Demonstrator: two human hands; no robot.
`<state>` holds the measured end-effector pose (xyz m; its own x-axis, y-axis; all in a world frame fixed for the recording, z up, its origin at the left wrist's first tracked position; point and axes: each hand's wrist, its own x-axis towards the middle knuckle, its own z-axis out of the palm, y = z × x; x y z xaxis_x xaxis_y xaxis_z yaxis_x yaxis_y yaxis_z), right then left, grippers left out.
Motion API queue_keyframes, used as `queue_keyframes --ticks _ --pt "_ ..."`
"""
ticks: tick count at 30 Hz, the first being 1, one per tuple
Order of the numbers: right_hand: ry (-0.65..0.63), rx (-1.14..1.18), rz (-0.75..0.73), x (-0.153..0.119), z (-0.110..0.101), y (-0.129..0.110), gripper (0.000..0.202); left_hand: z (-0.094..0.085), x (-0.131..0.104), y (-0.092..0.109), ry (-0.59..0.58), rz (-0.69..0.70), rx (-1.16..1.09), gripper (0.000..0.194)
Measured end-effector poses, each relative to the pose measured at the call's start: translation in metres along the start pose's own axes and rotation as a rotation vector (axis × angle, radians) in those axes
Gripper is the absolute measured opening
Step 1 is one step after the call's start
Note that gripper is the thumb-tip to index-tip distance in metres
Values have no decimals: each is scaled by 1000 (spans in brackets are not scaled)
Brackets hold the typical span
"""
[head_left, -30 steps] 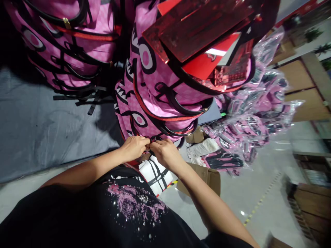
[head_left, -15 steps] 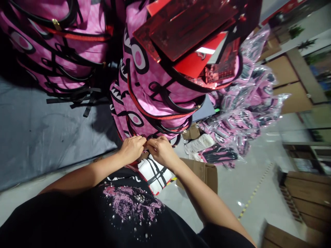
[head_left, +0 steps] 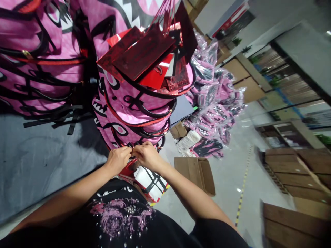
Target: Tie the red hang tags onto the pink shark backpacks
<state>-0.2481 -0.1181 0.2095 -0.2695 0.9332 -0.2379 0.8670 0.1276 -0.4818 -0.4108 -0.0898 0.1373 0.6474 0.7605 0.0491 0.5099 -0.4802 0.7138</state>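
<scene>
My left hand point(head_left: 118, 159) and my right hand point(head_left: 148, 157) meet at the near lower edge of a stack of pink backpacks point(head_left: 134, 132). The fingers of both are bent and pinched together, nearly touching. Whatever they pinch is small and hidden behind the fingers. The backpacks carry printed eyes, white teeth, black handles and red trim. On top of the stack lie several shiny dark-red tags point(head_left: 146, 53) with red cords. Just below my right hand is a white folded bundle point(head_left: 148, 182) with black stripes and a red edge.
Another stack of pink backpacks point(head_left: 55, 69) stands left on a grey-covered table point(head_left: 51, 151). Beyond, plastic-wrapped pink bags point(head_left: 212, 106) are piled up. An open cardboard box point(head_left: 187, 170) sits on the floor, with more brown boxes point(head_left: 292, 168) at right.
The view has shifted, so the bags and tags appear further left and more of the room shows at right. Both hands stay pinched together at the same edge of the stack.
</scene>
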Motion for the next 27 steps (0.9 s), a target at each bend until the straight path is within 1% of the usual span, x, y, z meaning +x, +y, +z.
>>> queue_keyframes --ticks 2,4,7,9,11,12,14,15,16,18,19,20,21,22,23,24,25,27 --pt "52 28 20 0 2 2 9 -1 0 0 -5 -12 -33 20" --pt "106 100 38 0 2 4 7 -3 0 -1 -33 -21 -152 18" --pt "125 248 31 0 -2 4 8 -7 1 0 -82 -55 -303 20" --pt "120 330 20 -1 -5 4 8 -10 3 2 -41 -134 -292 14" --pt "136 387 33 -2 -9 4 5 -15 7 3 -10 -162 -293 9" --pt "149 413 48 -2 -10 4 3 -19 9 4 -28 -143 -325 9" --pt "167 457 65 -2 -13 5 3 -26 17 5 -122 -88 -397 14" --pt "171 470 64 -1 -14 5 3 -30 22 5 -156 -84 -414 17" --pt "174 480 61 0 -15 6 3 -34 27 5 -161 -94 -412 19" --pt "193 501 68 4 -16 7 2 -41 39 5 -103 -129 -389 15" --pt "218 513 84 5 -17 8 2 -44 44 5 -77 -133 -406 12" --pt "248 531 101 7 -17 9 2 -46 49 4 -84 -128 -452 11" --pt "276 551 116 9 -17 9 3 -48 53 4 -130 -123 -515 12" --pt "299 566 125 10 -16 10 4 -49 56 3 -201 -125 -581 14" --pt "315 569 129 11 -16 10 4 -50 59 1 -271 -136 -635 17" --pt "320 559 130 11 -15 10 4 -50 60 0 -317 -154 -669 19" --pt "320 545 130 11 -15 10 3 -50 61 -2 -329 -176 -672 18" --pt "331 534 141 11 -13 9 2 -49 62 -4 -280 -197 -627 16"
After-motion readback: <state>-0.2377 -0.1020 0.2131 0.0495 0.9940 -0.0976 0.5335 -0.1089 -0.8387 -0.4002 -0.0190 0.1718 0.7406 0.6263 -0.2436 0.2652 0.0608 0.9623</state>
